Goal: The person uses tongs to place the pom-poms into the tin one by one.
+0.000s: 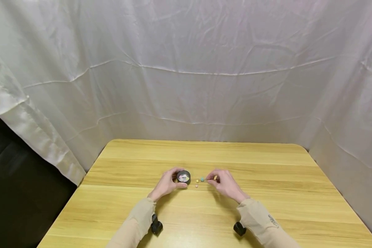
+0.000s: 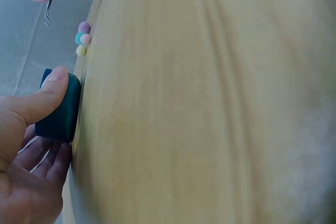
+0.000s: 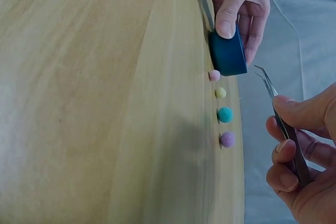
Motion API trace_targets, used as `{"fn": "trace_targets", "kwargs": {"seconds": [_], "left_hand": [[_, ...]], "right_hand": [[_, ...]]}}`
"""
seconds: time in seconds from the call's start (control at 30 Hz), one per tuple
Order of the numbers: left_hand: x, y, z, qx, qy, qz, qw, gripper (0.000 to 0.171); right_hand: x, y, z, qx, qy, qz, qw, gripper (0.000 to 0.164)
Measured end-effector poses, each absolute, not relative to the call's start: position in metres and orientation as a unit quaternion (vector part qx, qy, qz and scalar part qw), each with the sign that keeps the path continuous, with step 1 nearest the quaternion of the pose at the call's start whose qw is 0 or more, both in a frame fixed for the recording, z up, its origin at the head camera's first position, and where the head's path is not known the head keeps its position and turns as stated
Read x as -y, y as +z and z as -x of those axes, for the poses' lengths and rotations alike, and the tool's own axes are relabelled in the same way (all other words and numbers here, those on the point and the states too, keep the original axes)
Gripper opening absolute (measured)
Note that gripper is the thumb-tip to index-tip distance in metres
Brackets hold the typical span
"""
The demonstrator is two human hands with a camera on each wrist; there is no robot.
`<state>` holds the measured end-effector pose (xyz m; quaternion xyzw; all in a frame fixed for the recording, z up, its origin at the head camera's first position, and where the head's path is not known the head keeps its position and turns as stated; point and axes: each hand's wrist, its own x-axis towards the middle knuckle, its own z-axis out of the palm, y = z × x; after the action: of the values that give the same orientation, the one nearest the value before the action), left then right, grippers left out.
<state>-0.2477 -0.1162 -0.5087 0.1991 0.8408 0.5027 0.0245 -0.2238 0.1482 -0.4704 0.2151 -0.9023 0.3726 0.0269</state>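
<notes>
A small round dark container (image 3: 226, 56) stands on the table, with several pale, colourful bits inside in the head view. My left hand (image 1: 167, 183) holds it by the side, thumb on one side and fingers around the other. Between the thumb and fingers of my right hand (image 1: 227, 184) are bent-tip metal tweezers (image 3: 297, 156), tips slightly apart with nothing between them. Beside the container lie loose pom-poms: pink (image 3: 214, 75), yellow (image 3: 220, 93), teal (image 3: 224, 114) and purple (image 3: 227, 139). The tweezers hover above these in the wrist views.
The light wooden table (image 1: 127, 165) has rounded far corners. A pale curtain (image 1: 204, 96) hangs behind and along its sides, and a black surface (image 1: 18, 186) shows at the left. Black wrist cameras (image 1: 156, 225) sit at both beige sleeves (image 1: 257, 215).
</notes>
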Motion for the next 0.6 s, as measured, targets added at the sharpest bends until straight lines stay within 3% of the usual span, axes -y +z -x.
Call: {"fn": "trace_targets", "kwargs": {"seconds": [0.6], "left_hand": [[0.1162,-0.5076,0.2476,-0.843,0.501,-0.193,0.025,0.059]], "right_hand": [[-0.1487,-0.4752,0.2227,0.901,0.383,-0.205,0.019,0.011]]}}
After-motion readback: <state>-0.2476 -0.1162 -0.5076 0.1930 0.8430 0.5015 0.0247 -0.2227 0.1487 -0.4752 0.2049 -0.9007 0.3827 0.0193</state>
